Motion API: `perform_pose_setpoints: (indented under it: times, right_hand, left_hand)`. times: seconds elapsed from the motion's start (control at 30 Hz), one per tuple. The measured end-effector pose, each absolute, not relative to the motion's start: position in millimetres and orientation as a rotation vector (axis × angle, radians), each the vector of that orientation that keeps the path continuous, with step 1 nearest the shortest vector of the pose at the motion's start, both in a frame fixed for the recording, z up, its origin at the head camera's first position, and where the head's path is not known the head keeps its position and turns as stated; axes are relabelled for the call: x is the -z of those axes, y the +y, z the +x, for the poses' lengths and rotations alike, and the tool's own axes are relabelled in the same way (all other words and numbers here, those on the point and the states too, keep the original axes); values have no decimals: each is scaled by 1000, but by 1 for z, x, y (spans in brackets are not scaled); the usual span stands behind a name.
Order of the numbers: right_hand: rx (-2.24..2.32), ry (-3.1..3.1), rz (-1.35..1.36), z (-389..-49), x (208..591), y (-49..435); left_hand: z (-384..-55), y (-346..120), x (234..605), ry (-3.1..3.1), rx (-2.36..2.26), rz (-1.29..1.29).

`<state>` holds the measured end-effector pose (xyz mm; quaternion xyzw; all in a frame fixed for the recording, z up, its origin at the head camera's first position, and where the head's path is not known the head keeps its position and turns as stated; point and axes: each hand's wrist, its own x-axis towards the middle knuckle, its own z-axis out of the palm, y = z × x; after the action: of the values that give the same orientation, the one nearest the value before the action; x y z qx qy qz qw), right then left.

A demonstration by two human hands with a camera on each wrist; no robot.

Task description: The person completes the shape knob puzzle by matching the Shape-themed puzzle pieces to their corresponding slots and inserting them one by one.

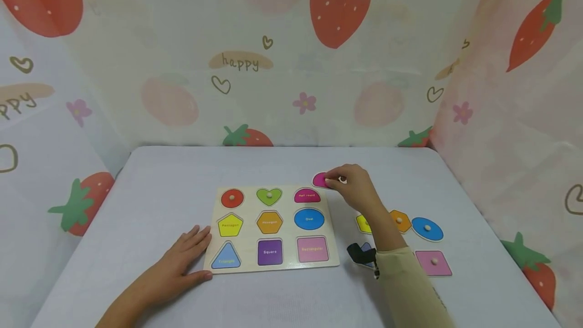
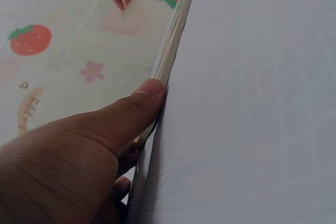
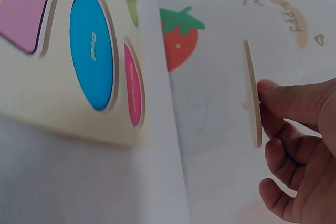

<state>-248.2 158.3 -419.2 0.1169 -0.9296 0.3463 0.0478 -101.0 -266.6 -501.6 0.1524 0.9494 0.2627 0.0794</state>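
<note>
The right hand (image 1: 355, 184) pinches the magenta half-round piece (image 1: 319, 180) between thumb and fingers, probably by a knob they hide; that grip leaves the flat underside free. The left hand (image 1: 179, 263) lies with fingers fairly straight at the left edge of the board (image 1: 288, 209), holding nothing, its thumb touching the near corner; it seems placed to keep the board steady. The half-round piece is in the air at the right hand, well apart from the left, near the board's matching half-round recess (image 1: 307, 196). Between the hands, a red circle (image 1: 232, 203) and green heart (image 1: 269, 201) sit knobbed in the board. Beside the right forearm, the orange hexagon piece (image 1: 402, 222), blue oval piece (image 1: 428, 234) and pink rectangle piece (image 1: 432, 268) lie on the table (image 1: 182, 171), apparently kept within reach.
</note>
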Motion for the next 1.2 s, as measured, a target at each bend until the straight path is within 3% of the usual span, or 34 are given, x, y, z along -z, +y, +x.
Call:
perform_pose_setpoints:
  times: [0.5, 1.2]
  right_hand:
    - [-1115, -2883, 321, -258, 442, 125]
    - [-1200, -2976, 147, -267, 478, 114]
  left_hand:
    - [-99, -265, 502, 2832, -799, 454]
    - [-99, -266, 500, 2837, -783, 440]
